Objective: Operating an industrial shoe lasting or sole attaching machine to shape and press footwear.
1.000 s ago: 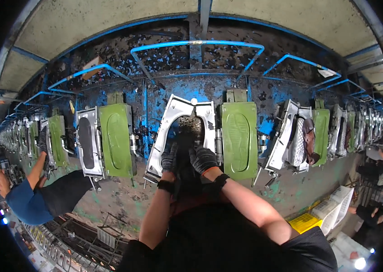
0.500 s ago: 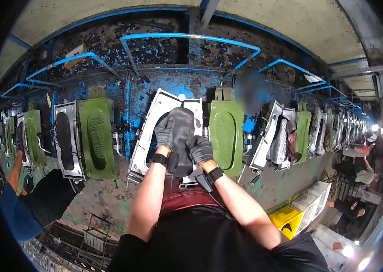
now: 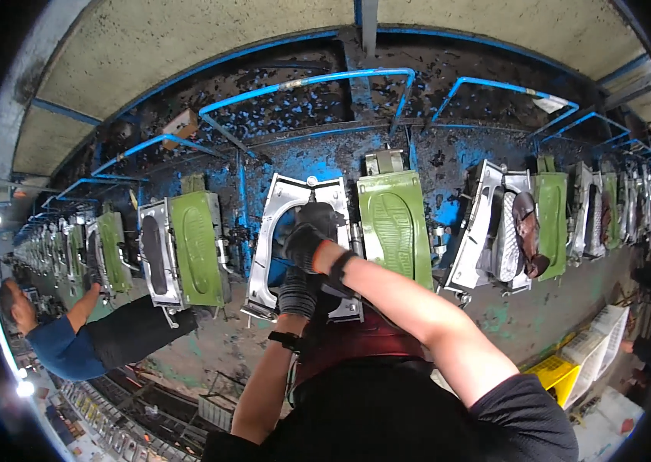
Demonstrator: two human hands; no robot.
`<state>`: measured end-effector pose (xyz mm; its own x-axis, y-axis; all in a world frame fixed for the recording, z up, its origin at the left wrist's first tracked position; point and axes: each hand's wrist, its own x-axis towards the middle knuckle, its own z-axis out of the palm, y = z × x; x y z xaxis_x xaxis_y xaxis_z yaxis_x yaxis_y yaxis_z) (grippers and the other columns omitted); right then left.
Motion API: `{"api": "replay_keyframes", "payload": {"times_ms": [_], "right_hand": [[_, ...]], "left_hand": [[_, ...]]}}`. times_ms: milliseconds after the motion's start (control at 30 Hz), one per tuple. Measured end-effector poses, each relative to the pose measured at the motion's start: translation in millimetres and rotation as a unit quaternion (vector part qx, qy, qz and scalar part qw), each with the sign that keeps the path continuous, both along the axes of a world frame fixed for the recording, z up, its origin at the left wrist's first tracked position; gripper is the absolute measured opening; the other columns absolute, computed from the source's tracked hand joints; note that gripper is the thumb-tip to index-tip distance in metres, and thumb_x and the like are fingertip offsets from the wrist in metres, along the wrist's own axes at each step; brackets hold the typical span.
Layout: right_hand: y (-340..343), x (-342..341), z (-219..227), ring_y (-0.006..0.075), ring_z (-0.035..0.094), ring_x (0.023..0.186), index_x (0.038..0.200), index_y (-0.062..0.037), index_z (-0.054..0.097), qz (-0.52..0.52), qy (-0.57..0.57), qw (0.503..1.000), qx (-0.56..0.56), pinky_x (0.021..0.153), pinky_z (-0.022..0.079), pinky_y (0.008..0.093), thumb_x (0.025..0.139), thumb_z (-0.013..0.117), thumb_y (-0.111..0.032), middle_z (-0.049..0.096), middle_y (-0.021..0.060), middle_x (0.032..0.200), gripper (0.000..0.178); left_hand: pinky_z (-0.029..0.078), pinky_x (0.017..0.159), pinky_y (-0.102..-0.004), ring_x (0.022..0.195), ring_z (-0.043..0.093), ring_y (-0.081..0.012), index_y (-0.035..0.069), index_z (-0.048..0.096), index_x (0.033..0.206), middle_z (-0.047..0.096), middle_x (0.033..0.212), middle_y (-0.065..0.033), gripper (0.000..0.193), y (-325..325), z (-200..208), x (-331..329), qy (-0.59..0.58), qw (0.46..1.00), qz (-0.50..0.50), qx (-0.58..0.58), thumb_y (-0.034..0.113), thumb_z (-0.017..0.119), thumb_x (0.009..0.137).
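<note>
Dark shoe upper point(image 3: 317, 218) sits on the last inside the open silver metal mould frame point(image 3: 279, 202), straight ahead of me. My gloved right hand point(image 3: 304, 245) wraps closed around it; my gloved left hand point(image 3: 296, 291) grips lower, fingers curled. I judge an even, firm hold matters. 1 green sole-mould plate point(image 3: 394, 227) stands just right; another worker's blue sleeve point(image 3: 60, 350) is well left.

Head camera looks down, close, at mould machine point(image 3: 306, 254).

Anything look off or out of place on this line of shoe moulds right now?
Nothing clearly out of place. The blue back panel is badly flaked and spattered dark. Both gloved hands, left hand and right hand, work at the open metal mould.
</note>
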<state>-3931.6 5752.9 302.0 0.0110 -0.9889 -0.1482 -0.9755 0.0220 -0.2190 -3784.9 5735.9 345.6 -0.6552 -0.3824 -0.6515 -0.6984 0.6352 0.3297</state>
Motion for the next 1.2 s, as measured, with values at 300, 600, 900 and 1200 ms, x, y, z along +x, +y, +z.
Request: {"api": "replay_keyframes", "payload": {"times_ms": [300,600,900,1200], "right_hand": [[24,-1,40,0.0348,0.061,0.121,0.112,-0.0286,0.076,-0.099,0.032,0.994,0.045,0.090,0.046,0.0651,0.084,0.065,-0.034,0.069,0.0044,0.119,0.031],[31,18,17,0.0367,0.043,0.143,0.119,-0.0312,0.074,-0.122,0.015,0.992,-0.009,0.110,0.032,0.0698,0.063,0.079,-0.038,0.052,0.0128,0.150,0.057],[92,168,0,0.0557,0.022,0.149,0.153,0.0074,0.035,-0.370,-0.080,0.922,-0.082,0.124,0.016,0.0610,0.080,0.072,-0.061,0.024,0.0389,0.160,0.107],[123,226,17,0.0531,0.018,0.152,0.151,0.0175,0.029,-0.377,-0.123,0.917,0.043,0.126,0.011,0.0598,0.070,0.079,-0.053,0.023,0.0403,0.159,0.118]], "left_hand": [[0.034,0.121,-0.0484,0.146,0.038,-0.0401,0.002,0.031,0.158,0.037,0.160,-0.0236,0.102,-82,22,79,0.099,0.980,0.024,-0.169,0.049,0.077,0.079],[0.048,0.106,-0.0474,0.121,0.060,-0.0415,0.016,0.059,0.138,0.063,0.133,-0.0198,0.053,-52,8,107,0.037,0.936,-0.312,0.160,0.043,0.063,0.092],[0.050,0.092,-0.0515,0.105,0.063,-0.0434,0.006,0.064,0.124,0.067,0.115,-0.0241,0.034,-69,-55,113,0.401,0.914,0.065,0.007,0.031,0.056,0.102],[0.031,0.119,-0.0525,0.133,0.049,-0.0369,0.003,0.058,0.137,0.058,0.141,-0.0177,0.054,-49,-66,-46,0.463,0.846,-0.186,-0.191,0.033,0.061,0.093]]}}
